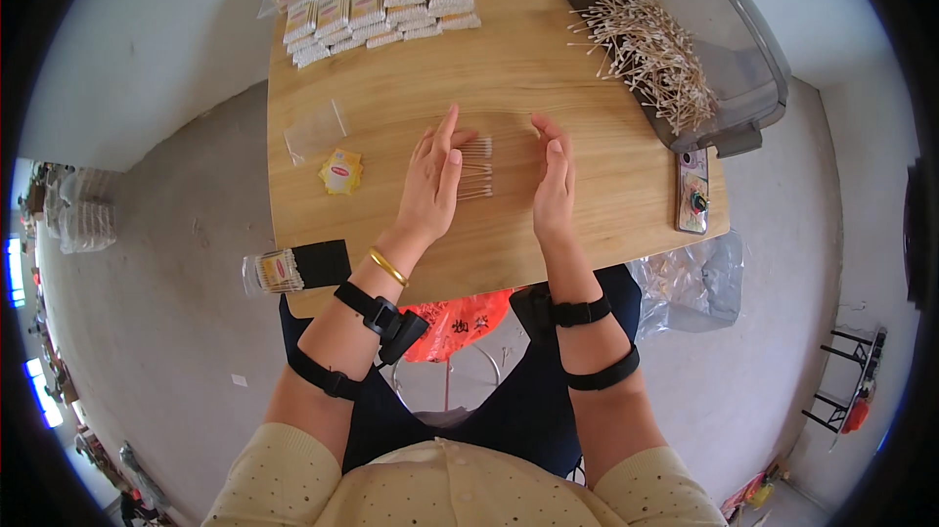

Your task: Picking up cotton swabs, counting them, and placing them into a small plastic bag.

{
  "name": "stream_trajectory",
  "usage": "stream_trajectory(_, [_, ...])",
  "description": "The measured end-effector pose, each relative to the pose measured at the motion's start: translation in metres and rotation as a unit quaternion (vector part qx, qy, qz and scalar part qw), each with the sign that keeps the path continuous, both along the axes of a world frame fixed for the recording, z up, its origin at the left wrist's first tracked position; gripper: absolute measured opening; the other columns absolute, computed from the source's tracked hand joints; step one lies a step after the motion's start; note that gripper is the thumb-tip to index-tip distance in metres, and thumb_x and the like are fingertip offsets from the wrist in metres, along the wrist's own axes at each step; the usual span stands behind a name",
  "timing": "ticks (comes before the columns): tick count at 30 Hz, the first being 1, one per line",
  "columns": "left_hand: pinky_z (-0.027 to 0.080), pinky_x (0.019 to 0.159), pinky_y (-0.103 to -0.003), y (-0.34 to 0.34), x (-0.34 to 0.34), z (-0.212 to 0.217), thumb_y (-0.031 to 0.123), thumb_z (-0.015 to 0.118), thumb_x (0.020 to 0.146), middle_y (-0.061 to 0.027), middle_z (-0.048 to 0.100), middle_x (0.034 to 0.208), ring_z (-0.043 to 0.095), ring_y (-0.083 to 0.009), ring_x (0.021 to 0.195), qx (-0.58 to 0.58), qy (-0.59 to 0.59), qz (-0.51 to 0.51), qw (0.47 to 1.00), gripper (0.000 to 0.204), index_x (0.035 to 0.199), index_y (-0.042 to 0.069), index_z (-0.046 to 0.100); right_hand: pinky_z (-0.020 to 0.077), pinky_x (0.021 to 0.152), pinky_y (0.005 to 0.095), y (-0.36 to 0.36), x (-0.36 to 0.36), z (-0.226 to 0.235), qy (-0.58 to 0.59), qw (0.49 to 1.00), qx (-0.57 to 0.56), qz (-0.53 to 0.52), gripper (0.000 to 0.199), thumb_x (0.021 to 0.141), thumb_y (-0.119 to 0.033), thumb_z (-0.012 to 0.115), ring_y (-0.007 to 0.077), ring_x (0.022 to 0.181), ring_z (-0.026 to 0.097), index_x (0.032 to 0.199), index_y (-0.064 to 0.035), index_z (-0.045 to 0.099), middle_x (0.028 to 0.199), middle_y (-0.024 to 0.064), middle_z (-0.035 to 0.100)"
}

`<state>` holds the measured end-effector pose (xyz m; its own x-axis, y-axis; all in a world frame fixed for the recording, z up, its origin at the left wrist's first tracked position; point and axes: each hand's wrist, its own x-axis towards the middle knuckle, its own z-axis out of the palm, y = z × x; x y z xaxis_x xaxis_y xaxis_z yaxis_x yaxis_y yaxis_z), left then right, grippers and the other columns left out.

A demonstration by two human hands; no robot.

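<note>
Left hand (428, 181) stood unclenched beside cotton swabs (477, 169), right hand (555, 187) faced it, released and loosely curved, wooden table (509, 63) lay beneath both

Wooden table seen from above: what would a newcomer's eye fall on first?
Probably the tangled heap of cotton swabs, spread inside a smoky grey bin at the table's far right corner. Next might come the stacked swab packs with yellow labels, toward the far left. Near the middle, a small batch of loose swabs lies on the wood.
</note>
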<state>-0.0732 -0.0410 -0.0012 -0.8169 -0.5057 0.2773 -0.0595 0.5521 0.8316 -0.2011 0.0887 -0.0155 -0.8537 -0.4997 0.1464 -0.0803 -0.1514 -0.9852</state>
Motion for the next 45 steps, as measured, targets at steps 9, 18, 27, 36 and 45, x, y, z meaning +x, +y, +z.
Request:
stream_trajectory(9, [0.031, 0.117, -0.050, -0.005, 0.030, -0.004, 0.037, 0.032, 0.110, -0.0234, 0.048, 0.149, 0.046, -0.0416, 0.134, -0.098, -0.002, 0.025, 0.995, 0.061, 0.159, 0.000, 0.029, 0.0403, 0.108, 0.0395, 0.017, 0.016, 0.002, 0.029, 0.999, 0.039, -0.002, 0.027, 0.104, -0.011, 0.049, 0.0275, 0.124, 0.053, 0.125, -0.0011, 0.062, 0.128, 0.0129, 0.060])
stream_trajectory(18, [0.037, 0.113, -0.051, -0.012, 0.046, -0.006, 0.009, 0.049, 0.098, -0.0215, 0.051, 0.144, 0.048, -0.0424, 0.130, -0.166, -0.033, 0.132, 0.977, 0.049, 0.146, 0.001, 0.043, 0.0450, 0.103, 0.0474, 0.042, 0.060, 0.011, 0.387, 0.874, 0.264, 0.128, 0.043, 0.083, -0.010, 0.072, 0.0372, 0.124, 0.051, 0.126, -0.0138, 0.065, 0.135, 0.0143, 0.053])
stream_trajectory(27, [0.040, 0.111, -0.049, -0.009, 0.041, -0.006, 0.001, 0.057, 0.090, -0.0136, 0.056, 0.137, 0.051, -0.0367, 0.127, -0.194, -0.148, 0.154, 0.958, 0.050, 0.139, 0.006, 0.049, 0.0407, 0.108, 0.0489, 0.036, 0.070, 0.021, 0.425, 0.844, 0.302, 0.127, 0.046, 0.089, -0.020, 0.072, 0.0373, 0.132, 0.046, 0.134, -0.0183, 0.064, 0.144, 0.0139, 0.047])
stream_trajectory(36, [0.039, 0.114, -0.048, -0.008, 0.038, -0.009, 0.000, 0.060, 0.085, -0.0124, 0.055, 0.137, 0.049, -0.0359, 0.131, -0.215, -0.141, 0.164, 0.952, 0.054, 0.138, 0.006, 0.050, 0.0389, 0.109, 0.0507, 0.016, 0.066, 0.015, 0.417, 0.851, 0.303, 0.106, 0.043, 0.088, -0.019, 0.073, 0.0388, 0.132, 0.045, 0.131, -0.0168, 0.065, 0.143, 0.0145, 0.047])
stream_trajectory(45, [0.038, 0.116, -0.047, -0.008, 0.039, -0.007, 0.002, 0.061, 0.086, -0.0109, 0.053, 0.138, 0.048, -0.0349, 0.133, -0.227, -0.159, 0.169, 0.946, 0.052, 0.137, 0.007, 0.052, 0.0390, 0.108, 0.0510, 0.005, 0.064, 0.012, 0.399, 0.859, 0.310, 0.087, 0.040, 0.087, -0.018, 0.074, 0.0383, 0.130, 0.046, 0.127, -0.0153, 0.066, 0.139, 0.0144, 0.048])
